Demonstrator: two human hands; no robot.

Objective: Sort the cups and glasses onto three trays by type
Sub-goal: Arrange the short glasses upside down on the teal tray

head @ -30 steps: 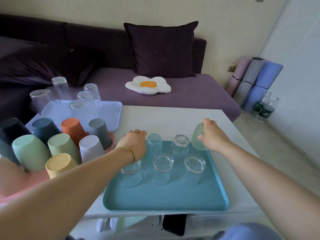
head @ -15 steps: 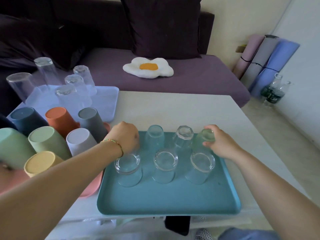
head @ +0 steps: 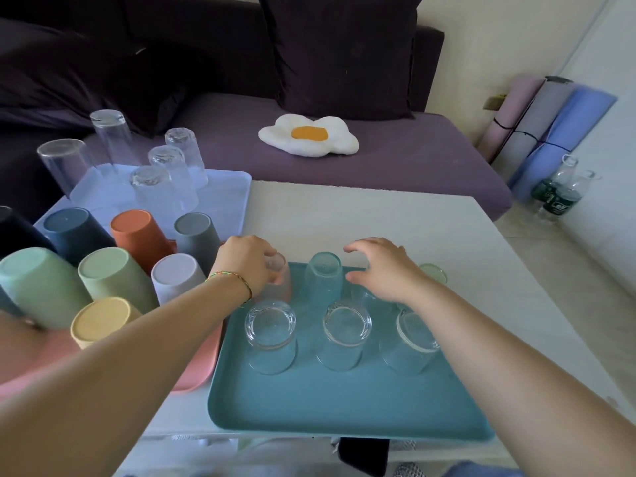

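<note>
A teal tray point(head: 344, 404) in front of me holds several upturned short glasses. My left hand point(head: 246, 263) grips a pinkish glass point(head: 280, 284) at the tray's back left corner. My right hand point(head: 382, 270) hovers with spread, relaxed fingers over a clear glass in the back row, which it mostly hides. It holds nothing. A greenish glass point(head: 433, 273) stands just right of that hand, and a blue-tinted glass point(head: 323, 280) stands between my hands. A pink tray point(head: 192, 373) to the left carries several coloured plastic cups. A pale blue tray point(head: 227, 194) behind it holds tall clear glasses.
The white table point(head: 361, 218) runs back to a purple sofa with an egg-shaped cushion point(head: 309, 134). Rolled mats point(head: 543, 132) and bottles point(head: 557, 194) stand on the floor at the right. A dark phone point(head: 363, 456) lies below the table's near edge.
My right hand let go of the greenish glass, set upside down at the tray's back right, and moved left over the back row. My left hand stays on the pinkish glass.
</note>
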